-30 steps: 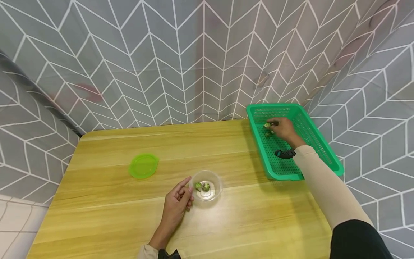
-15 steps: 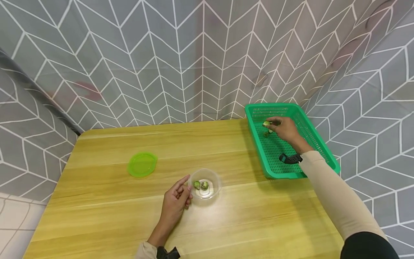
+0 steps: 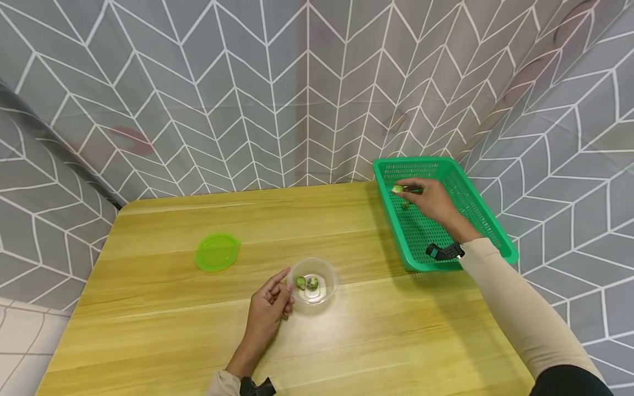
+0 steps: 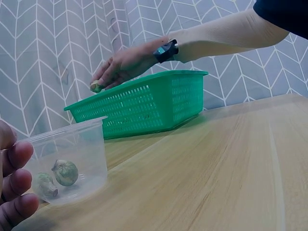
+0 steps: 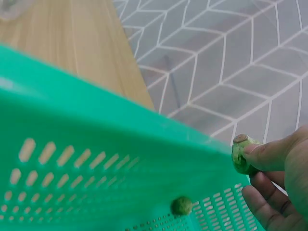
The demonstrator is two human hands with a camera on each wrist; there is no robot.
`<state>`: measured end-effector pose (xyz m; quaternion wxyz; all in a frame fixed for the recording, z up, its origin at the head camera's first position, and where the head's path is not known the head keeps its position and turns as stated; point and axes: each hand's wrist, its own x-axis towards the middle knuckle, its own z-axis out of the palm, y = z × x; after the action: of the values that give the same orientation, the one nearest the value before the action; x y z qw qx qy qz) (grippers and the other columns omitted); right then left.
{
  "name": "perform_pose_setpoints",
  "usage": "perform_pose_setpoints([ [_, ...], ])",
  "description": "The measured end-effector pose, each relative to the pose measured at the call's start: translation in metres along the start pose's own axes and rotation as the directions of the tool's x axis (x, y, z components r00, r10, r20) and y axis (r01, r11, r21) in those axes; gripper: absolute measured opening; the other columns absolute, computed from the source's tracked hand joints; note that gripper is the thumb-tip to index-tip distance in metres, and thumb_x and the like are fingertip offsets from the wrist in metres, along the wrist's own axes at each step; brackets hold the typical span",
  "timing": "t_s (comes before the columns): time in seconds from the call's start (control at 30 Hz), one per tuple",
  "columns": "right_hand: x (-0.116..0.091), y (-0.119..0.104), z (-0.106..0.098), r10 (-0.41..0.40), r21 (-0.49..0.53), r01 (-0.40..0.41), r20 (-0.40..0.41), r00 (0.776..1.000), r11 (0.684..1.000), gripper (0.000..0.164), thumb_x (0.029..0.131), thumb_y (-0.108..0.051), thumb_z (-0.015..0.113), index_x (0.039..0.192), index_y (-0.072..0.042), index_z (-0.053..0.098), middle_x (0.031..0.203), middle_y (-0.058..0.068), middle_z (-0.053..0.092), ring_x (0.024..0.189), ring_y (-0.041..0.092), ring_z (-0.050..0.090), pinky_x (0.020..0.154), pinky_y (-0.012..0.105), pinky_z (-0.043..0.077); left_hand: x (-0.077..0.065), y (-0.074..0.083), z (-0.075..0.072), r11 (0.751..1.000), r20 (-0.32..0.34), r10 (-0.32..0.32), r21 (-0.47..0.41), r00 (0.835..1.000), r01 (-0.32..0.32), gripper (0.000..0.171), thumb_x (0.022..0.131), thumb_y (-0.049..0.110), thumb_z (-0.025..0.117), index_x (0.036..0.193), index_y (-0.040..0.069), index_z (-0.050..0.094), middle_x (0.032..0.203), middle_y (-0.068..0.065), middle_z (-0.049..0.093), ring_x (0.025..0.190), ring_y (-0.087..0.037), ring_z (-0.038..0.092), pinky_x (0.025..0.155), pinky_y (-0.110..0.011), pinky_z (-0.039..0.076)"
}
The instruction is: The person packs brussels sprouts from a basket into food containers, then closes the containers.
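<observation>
My right hand pinches a Brussels sprout between thumb and fingers at the far left of the green basket. In the right wrist view this sprout is level with the basket's rim, and another sprout lies on the basket floor. My left hand holds the side of a round clear plastic container, its thumb and index finger at the rim. Two Brussels sprouts lie inside it, seen through the wall in the left wrist view.
A flat bright green lid lies on the wooden table, left of the container. Behind the table and at the right hangs a grey patterned curtain, close to the basket's far side.
My right hand has lifted the pinched sprout and moved slightly left, toward the basket's left rim. The left hand keeps its place on the container.
</observation>
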<state>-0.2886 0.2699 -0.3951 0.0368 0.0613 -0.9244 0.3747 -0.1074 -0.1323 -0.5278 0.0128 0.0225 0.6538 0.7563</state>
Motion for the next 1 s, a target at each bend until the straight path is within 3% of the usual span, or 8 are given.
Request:
perform_pose_setpoints([
  [0.23, -0.008, -0.015, 0.006, -0.022, 0.047, 0.020, 0.044, 0.999, 0.999, 0.032, 0.097, -0.028, 0.070, 0.127, -0.017, 0.071, 0.126, 0.008, 0.068, 0.104, 0.028, 0.066, 0.076, 0.037, 0.057, -0.001, -0.001, 0.000, 1.000, -0.002, 0.004, -0.002, 1.000, -0.004, 0.043, 0.099, 0.020, 0.068, 0.140, 0.009, 0.059, 0.077, -0.018, 0.064, 0.058, -0.010, 0.055, 0.047, -0.021, 0.049],
  [0.47, -0.017, -0.030, 0.017, -0.063, 0.088, 0.056, 0.077, 0.995, 0.995, 0.031, 0.095, -0.020, 0.073, 0.125, -0.016, 0.072, 0.127, 0.009, 0.067, 0.111, 0.029, 0.067, 0.089, 0.043, 0.058, 0.000, -0.002, 0.000, 1.000, 0.000, 0.005, -0.008, 1.000, -0.005, 0.044, 0.098, 0.021, 0.068, 0.140, 0.010, 0.059, 0.076, -0.013, 0.064, 0.058, -0.010, 0.055, 0.047, -0.021, 0.049],
  [0.83, -0.032, -0.052, 0.041, -0.106, 0.165, 0.076, 0.176, 0.979, 0.983, 0.031, 0.095, -0.020, 0.073, 0.125, -0.015, 0.072, 0.121, 0.006, 0.068, 0.108, 0.025, 0.066, 0.083, 0.028, 0.059, 0.000, -0.001, 0.000, 1.000, 0.013, 0.015, -0.021, 1.000, -0.014, 0.046, 0.099, 0.020, 0.067, 0.142, 0.007, 0.056, 0.078, -0.017, 0.063, 0.058, -0.010, 0.055, 0.047, -0.020, 0.049],
  [1.0, -0.041, -0.065, 0.053, -0.147, 0.192, 0.108, 0.205, 0.968, 0.975, 0.028, 0.094, -0.017, 0.074, 0.123, -0.014, 0.073, 0.123, 0.007, 0.068, 0.108, 0.025, 0.067, 0.084, 0.029, 0.059, 0.000, 0.000, 0.000, 1.000, 0.009, 0.015, -0.020, 1.000, -0.015, 0.044, 0.099, 0.019, 0.067, 0.141, 0.008, 0.057, 0.077, -0.017, 0.063, 0.058, -0.011, 0.055, 0.047, -0.020, 0.049],
])
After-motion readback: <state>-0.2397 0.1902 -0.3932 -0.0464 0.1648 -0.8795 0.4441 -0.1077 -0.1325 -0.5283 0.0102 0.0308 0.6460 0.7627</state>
